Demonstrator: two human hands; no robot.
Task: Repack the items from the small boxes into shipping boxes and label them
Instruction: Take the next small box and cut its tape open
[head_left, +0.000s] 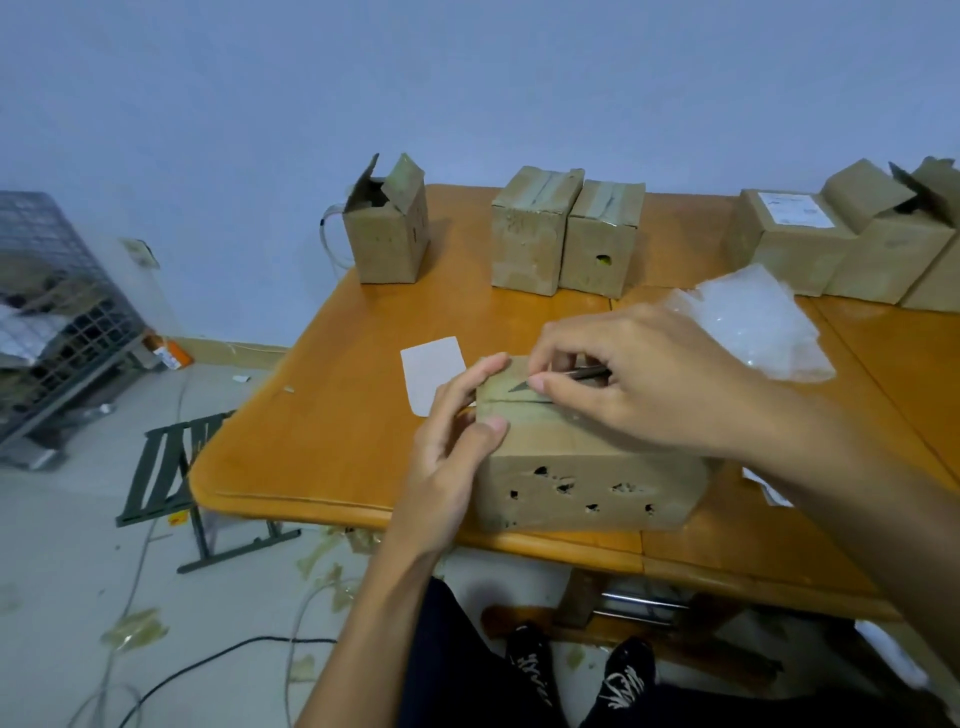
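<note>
On orange table (337, 415), perhaps 7 boxes (524, 244)

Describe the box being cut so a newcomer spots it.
On the orange table, look at the near edge. The box there is held by the left hand while the right hand holds a blade on top. Only it has several holes across its front.

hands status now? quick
Left hand: grips the end of the cardboard box.
Right hand: pinches a knife, blade at the box's top seam.
</note>
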